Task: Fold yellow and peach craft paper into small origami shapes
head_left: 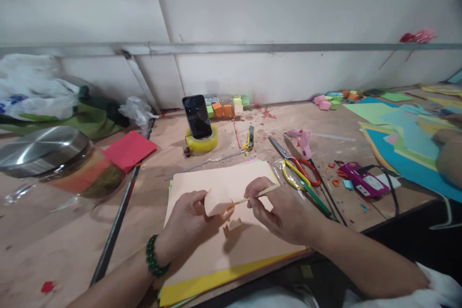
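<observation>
My left hand (pixel 191 219) grips a small peach paper box (pixel 218 201) between thumb and fingers, with the box's flaps hanging on its right side. In my right hand (pixel 272 204) is a thin wooden stick (pixel 265 191), pinched like a pen. The stick's tip reaches the box's right side; whether it goes inside I cannot tell. Both hands are over a stack of coloured paper (pixel 202 269), whose top sheet is peach. A green bead bracelet (pixel 155 257) circles my left wrist.
Scissors (pixel 288 159), a pink glue gun (pixel 302 140) and a yellow cutter (pixel 250 138) lie beyond the stack. A phone (pixel 197 116) leans on a yellow tape roll (pixel 204 143). At left stands a lidded glass jar (pixel 83 173). Small paper cubes (pixel 222 109) line the back. A person's hand (pixel 449 147) is at right.
</observation>
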A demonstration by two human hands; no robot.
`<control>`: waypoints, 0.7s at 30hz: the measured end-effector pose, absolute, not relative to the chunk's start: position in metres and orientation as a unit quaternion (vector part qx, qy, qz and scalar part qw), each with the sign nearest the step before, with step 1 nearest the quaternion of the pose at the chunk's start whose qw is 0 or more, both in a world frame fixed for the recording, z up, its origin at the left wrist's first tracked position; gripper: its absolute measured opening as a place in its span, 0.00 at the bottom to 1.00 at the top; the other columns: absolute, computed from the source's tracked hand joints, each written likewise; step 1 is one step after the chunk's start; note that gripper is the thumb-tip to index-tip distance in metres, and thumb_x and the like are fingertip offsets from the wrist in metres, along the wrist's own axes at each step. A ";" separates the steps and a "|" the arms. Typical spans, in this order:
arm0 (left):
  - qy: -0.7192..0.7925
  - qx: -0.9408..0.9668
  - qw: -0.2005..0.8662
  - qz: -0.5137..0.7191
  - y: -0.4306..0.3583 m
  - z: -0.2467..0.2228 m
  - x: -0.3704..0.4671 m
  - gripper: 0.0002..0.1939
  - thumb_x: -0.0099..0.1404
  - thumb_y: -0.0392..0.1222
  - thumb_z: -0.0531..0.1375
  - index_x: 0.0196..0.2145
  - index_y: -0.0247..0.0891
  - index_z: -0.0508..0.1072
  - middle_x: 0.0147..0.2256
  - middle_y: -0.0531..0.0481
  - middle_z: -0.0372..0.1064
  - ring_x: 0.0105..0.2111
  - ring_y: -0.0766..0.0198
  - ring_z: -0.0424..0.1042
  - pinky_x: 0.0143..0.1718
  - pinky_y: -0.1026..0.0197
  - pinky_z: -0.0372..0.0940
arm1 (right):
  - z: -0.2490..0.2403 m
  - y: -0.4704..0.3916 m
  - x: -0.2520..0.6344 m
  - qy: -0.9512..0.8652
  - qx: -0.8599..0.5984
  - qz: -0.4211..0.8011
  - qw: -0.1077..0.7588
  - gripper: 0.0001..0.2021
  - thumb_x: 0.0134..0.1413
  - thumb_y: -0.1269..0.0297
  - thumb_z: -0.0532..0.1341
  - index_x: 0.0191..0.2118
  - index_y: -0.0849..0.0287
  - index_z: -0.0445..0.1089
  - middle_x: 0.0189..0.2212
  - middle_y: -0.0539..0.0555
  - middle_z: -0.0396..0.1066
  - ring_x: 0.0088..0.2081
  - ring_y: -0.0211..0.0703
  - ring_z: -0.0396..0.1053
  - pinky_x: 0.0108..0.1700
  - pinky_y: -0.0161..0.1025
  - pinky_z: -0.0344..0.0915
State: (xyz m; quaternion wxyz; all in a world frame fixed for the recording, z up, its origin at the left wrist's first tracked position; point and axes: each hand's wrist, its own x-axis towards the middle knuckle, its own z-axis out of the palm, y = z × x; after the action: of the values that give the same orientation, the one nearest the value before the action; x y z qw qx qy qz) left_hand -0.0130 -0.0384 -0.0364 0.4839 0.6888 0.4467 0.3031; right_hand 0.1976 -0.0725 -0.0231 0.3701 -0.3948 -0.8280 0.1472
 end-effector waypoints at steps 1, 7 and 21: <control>0.447 0.688 0.483 0.304 -0.038 -0.036 -0.013 0.09 0.51 0.45 0.63 0.24 0.37 0.78 0.23 0.49 0.76 0.26 0.58 0.72 0.27 0.64 0.65 | -0.023 -0.073 0.198 -0.827 -0.394 0.152 0.372 0.07 0.57 0.76 0.52 0.37 0.56 0.59 0.30 0.52 0.68 0.30 0.38 0.68 0.32 0.35 0.66; 0.443 0.682 0.496 0.304 -0.037 -0.044 -0.017 0.08 0.51 0.42 0.64 0.27 0.35 0.79 0.27 0.47 0.77 0.28 0.57 0.74 0.29 0.63 0.67 | -0.023 -0.072 0.195 -0.811 -0.402 0.176 0.388 0.06 0.58 0.76 0.52 0.37 0.56 0.60 0.31 0.52 0.69 0.32 0.37 0.69 0.33 0.34 0.67; 0.441 0.671 0.510 0.309 -0.038 -0.045 -0.019 0.09 0.52 0.43 0.64 0.28 0.35 0.79 0.27 0.47 0.77 0.30 0.56 0.74 0.30 0.63 0.67 | -0.024 -0.074 0.193 -0.768 -0.430 0.262 0.397 0.06 0.59 0.74 0.52 0.37 0.57 0.63 0.32 0.53 0.69 0.32 0.37 0.71 0.26 0.30 0.67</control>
State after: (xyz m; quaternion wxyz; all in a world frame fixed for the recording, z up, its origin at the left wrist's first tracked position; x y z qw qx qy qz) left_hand -0.0185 -0.0378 -0.0454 0.5102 0.6706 0.4410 0.3092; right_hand 0.1928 -0.0739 -0.0241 0.3965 -0.4299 -0.7678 0.2615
